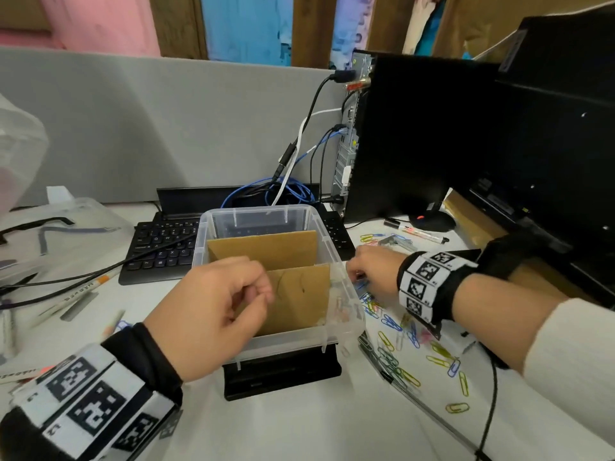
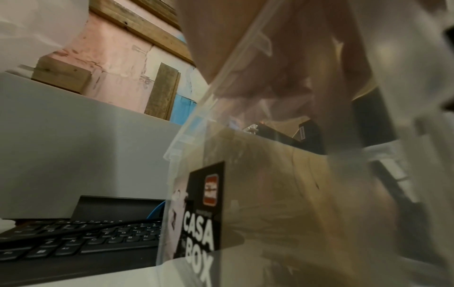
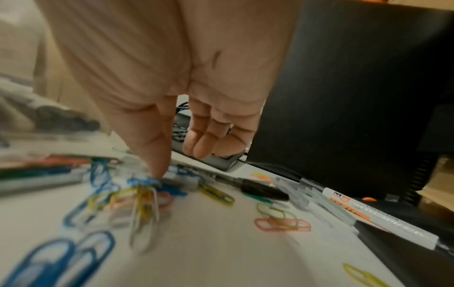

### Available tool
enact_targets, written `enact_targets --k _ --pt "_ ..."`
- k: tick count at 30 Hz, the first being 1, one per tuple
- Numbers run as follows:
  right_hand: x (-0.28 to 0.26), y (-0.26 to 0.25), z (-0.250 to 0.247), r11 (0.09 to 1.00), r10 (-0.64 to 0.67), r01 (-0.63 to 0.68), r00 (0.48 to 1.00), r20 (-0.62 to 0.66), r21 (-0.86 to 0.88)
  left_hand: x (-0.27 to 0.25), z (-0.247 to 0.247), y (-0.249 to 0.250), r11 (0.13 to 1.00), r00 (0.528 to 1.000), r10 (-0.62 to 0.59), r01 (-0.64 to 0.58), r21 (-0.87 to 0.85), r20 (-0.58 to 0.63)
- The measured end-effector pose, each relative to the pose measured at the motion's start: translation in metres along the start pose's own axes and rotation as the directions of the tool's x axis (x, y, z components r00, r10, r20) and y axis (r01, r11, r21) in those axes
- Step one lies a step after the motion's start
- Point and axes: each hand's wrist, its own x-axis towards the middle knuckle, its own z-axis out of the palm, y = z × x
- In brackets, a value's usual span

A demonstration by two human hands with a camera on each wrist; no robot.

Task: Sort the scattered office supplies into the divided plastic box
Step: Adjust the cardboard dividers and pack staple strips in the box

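While the view looks down on a white desk (image 1: 299,424), the person's left hand (image 1: 213,314) hovers over the near left part of a clear plastic box (image 1: 346,314), its fingers loosely curled together; whether they hold anything cannot be told. This box sits at the middle of the desk, partly on a black keyboard (image 1: 159,247) toward the back edge. Brown cardboard dividers (image 1: 266,249) stand upright inside, their long sides running left to right. To the right of the box, the right hand (image 1: 372,271) reaches down into scattered coloured paper clips (image 1: 442,354). In the right wrist view its thumb tip (image 3: 157,170) presses on a blue paper clip (image 3: 145,181), with the other fingers (image 3: 203,143) curled and apart from the thumb. These clips point every which way. Farther right, near the back edge, a white marker (image 1: 419,232) lies pointing from back left to front right, beside a black computer tower (image 1: 416,138).
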Motion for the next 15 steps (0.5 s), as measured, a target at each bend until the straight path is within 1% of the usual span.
enact_targets --k 2,3,6,8,12,15 --pt "0.0028 -0.0012 0.0106 0.997 -0.076 0.076 0.997 -0.025 -0.027 -0.0001 0.0011 -0.0018 1.0 1.0 -0.011 0.011 0.001 0.021" --pt "0.003 -0.0021 0.0126 0.995 -0.094 0.093 0.995 -0.026 -0.045 -0.0001 0.0016 -0.0022 1.0 0.999 -0.016 0.016 0.004 0.031" --pt "0.0037 -0.0025 0.0125 0.991 -0.122 0.118 0.989 -0.08 -0.055 -0.0005 0.0026 -0.003 0.999 0.999 -0.035 0.034 0.016 0.039" --pt "0.0033 -0.0025 0.0115 0.99 -0.139 0.135 0.986 -0.092 -0.048 -0.0006 0.0027 -0.0034 0.999 0.999 -0.04 0.039 0.026 0.033" --pt "0.0029 -0.0043 0.0106 0.986 -0.143 0.142 0.99 -0.009 -0.091 -0.001 0.0028 -0.0034 0.999 0.999 -0.041 0.04 0.029 0.031" --pt "0.0047 -0.0038 0.01 0.985 -0.133 0.134 0.991 0.017 -0.111 -0.0014 0.0024 -0.0033 0.999 0.999 -0.043 0.042 0.03 0.03"
